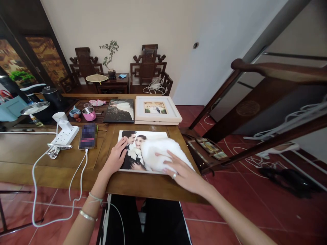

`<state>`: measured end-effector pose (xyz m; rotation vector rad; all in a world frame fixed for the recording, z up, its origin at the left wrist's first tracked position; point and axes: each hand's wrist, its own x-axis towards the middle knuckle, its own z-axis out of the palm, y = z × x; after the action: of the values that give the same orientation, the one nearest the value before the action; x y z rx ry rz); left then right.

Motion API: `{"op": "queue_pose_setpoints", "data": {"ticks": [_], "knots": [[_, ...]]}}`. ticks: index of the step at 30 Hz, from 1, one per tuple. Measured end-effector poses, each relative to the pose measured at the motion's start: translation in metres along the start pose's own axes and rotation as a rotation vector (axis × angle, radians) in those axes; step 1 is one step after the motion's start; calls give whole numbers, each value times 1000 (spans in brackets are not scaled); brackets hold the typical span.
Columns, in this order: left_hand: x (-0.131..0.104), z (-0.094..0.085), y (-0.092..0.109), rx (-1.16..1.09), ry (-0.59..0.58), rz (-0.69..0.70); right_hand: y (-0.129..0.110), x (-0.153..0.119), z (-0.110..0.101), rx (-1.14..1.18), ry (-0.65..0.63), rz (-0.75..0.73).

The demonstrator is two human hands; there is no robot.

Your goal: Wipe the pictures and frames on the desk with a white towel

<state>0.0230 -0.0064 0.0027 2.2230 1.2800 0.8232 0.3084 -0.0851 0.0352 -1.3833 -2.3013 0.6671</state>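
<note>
A wedding photo panel point(131, 157) showing a couple lies flat on the wooden table before me. My left hand point(118, 157) rests on the panel's left edge, fingers extended and holding nothing. Over the right half of the panel is a fluffy white cloth point(153, 149), which hides that part of the picture. On top of the cloth lies my right hand point(182, 172), its fingers stretched out and somewhat spread, with a ring on one finger. The hand presses on the cloth rather than closing around it.
Behind the panel are a dark photo album point(120, 110) and a white framed photo point(155, 108). To the left sit a phone point(87, 136) on a charging cable, a power strip point(65, 135) and a pink cup point(89, 114). A wooden chair point(240, 102) stands at the right.
</note>
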Motion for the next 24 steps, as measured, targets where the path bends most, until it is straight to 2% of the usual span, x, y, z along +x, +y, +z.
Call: {"op": "queue_pose_setpoints", "data": {"ticks": [4, 7, 10, 12, 15, 19, 22, 24], "knots": [[-1, 0, -1, -4, -1, 1, 35, 50, -8, 21, 68, 156], [-1, 2, -4, -14, 5, 10, 48, 83, -16, 41, 111, 201], [-1, 3, -6, -32, 17, 15, 52, 101, -19, 45, 157, 206], [-1, 3, -6, -39, 20, 9, 51, 101, -17, 40, 170, 200], [-1, 2, -4, -35, 14, -7, 40, 81, -8, 13, 181, 162], [0, 1, 0, -25, 7, -25, 10, 26, 3, -35, 163, -21], [0, 0, 1, -30, 6, -16, -16, -16, 7, -67, 90, -104], [0, 0, 1, -35, 12, -6, -28, -35, 8, -67, 20, -126]]}}
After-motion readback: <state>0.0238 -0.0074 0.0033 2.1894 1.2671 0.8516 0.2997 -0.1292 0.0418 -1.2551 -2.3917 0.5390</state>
